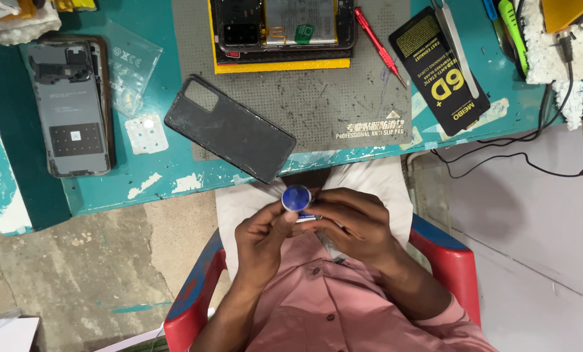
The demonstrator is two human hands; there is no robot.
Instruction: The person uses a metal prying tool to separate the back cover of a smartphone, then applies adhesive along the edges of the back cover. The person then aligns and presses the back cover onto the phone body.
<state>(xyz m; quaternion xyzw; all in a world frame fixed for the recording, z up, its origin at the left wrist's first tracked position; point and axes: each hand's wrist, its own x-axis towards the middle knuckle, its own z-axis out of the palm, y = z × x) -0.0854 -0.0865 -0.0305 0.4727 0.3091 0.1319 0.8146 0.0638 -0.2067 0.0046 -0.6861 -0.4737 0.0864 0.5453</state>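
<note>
1. Counting first, we find two hands near us over the lap: the left hand (260,236) and the right hand (352,221), both pinching one small blue round-capped tool (297,198) between them.
2. We see the tool's round blue cap facing up toward the camera, with a short metal shaft lying below it across the fingers, roughly left to right; its tip is hidden.
3. On the teal tabletop (174,179) farther away, we count one grey mat (343,98).
4. One black phone back cover (229,128) lies at the mat's left corner, its long axis slanting from far left to near right.
5. One opened phone (282,29) sits at the far edge on a yellow sheet.
6. One more opened phone (71,105) lies far left, long axis near to far.
7. One red screwdriver (377,44) rests right of the far phone, tip pointing near right.
8. One black packet (440,68) lies right of the mat.
</note>
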